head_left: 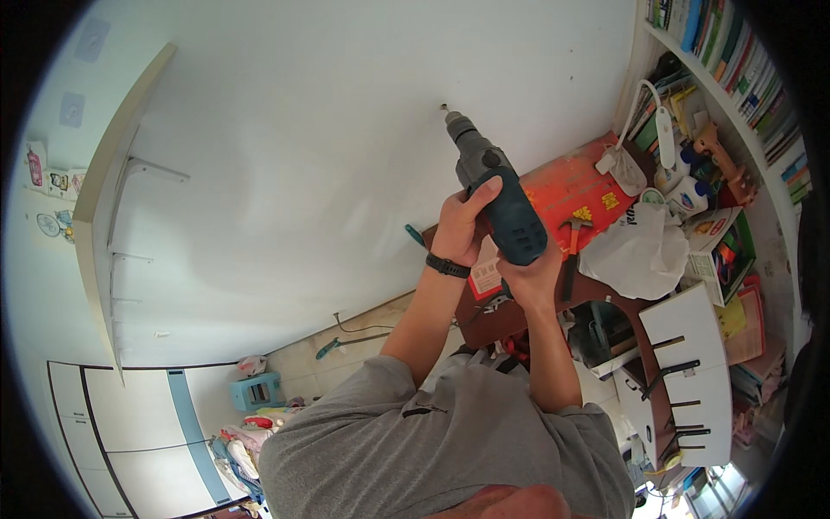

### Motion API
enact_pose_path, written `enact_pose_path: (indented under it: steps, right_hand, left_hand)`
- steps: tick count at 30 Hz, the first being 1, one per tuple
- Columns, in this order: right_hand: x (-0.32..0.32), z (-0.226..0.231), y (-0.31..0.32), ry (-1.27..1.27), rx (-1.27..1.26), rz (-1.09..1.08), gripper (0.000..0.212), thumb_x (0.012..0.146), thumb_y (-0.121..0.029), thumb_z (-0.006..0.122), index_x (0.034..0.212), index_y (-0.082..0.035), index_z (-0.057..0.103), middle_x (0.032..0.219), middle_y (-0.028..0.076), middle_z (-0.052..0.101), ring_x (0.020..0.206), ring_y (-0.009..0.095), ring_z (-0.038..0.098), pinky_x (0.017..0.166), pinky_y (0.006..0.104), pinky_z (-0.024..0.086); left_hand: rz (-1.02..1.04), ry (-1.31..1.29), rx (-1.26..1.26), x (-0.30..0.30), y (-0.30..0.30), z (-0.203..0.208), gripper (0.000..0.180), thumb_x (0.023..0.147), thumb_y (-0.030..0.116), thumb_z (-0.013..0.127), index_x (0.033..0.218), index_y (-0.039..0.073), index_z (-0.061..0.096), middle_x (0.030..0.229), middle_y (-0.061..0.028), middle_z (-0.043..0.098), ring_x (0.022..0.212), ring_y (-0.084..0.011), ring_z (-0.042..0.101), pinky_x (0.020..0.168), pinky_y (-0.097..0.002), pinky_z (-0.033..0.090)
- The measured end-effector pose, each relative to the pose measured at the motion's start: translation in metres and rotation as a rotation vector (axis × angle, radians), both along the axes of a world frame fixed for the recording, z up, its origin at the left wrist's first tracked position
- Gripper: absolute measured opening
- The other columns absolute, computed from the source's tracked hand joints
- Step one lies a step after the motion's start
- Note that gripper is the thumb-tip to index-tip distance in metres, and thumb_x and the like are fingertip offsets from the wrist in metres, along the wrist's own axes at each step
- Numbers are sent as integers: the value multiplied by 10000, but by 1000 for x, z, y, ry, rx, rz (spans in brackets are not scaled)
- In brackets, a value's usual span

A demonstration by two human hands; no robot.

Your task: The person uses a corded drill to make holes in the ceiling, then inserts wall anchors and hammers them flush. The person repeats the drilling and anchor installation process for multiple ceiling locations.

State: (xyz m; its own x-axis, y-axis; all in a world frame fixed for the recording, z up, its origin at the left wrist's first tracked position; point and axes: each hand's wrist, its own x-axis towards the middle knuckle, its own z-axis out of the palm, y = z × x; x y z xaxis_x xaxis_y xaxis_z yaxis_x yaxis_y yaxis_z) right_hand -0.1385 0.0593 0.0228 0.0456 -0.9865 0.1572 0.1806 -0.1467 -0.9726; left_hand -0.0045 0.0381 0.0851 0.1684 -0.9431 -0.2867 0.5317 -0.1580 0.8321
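A dark teal and grey power drill [510,212] points up and away from me at the white wall [303,173]. Its bit meets the wall at a small dark spot [443,106]; I cannot tell how deep it goes in. My left hand [461,223], below a black wristband [448,265], is closed round the side of the drill body, thumb on top. At the rear end, my right hand [534,275] is wrapped about the handle, which is mostly hidden under the body. To the right of the drill, a hammer [571,251] lies on the brown desk [484,324].
An orange-red sheet [562,186], a white plastic bag [640,251] and a desk lamp [664,138] crowd the desk. Bookshelves [743,78] line the right. At left, a board shelf [112,173] juts from the wall. A blue stool [256,392] stands on the floor.
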Motion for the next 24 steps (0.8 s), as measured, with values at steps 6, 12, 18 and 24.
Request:
enact_pose_path:
  steps: [6, 12, 18, 24]
  right_hand:
    - [-5, 0, -4, 27, -18, 6, 427, 653, 33, 693, 1077, 24, 648, 859, 54, 696, 770, 111, 667, 717, 285, 546]
    - [-6, 8, -6, 20, -11, -10, 449, 649, 28, 695, 1096, 23, 655, 889, 62, 700, 794, 118, 669, 742, 294, 542]
    - [-10, 12, -8, 28, 32, 57, 559, 650, 30, 669, 1207, 31, 621, 989, 80, 686, 920, 137, 651, 844, 299, 523]
    - [-8, 10, -6, 0, 34, 71, 608, 654, 34, 651, 1260, 37, 610, 1047, 90, 678, 976, 147, 644, 892, 300, 512]
  left_hand:
    - [15, 28, -16, -5, -1, 1, 517, 886, 333, 816, 1183, -41, 619, 1015, -71, 689, 861, -164, 685, 715, -302, 553]
    - [-7, 35, -14, -4, -2, -2, 507, 890, 320, 814, 1191, -39, 619, 1038, -68, 688, 889, -164, 683, 753, -310, 556]
    - [3, 18, -33, -4, -5, -5, 493, 920, 329, 779, 1207, -39, 621, 1074, -76, 695, 947, -182, 689, 834, -339, 559]
    - [15, 29, -2, -5, -3, -1, 511, 890, 312, 814, 1188, -54, 617, 1025, -69, 692, 880, -167, 686, 763, -317, 561]
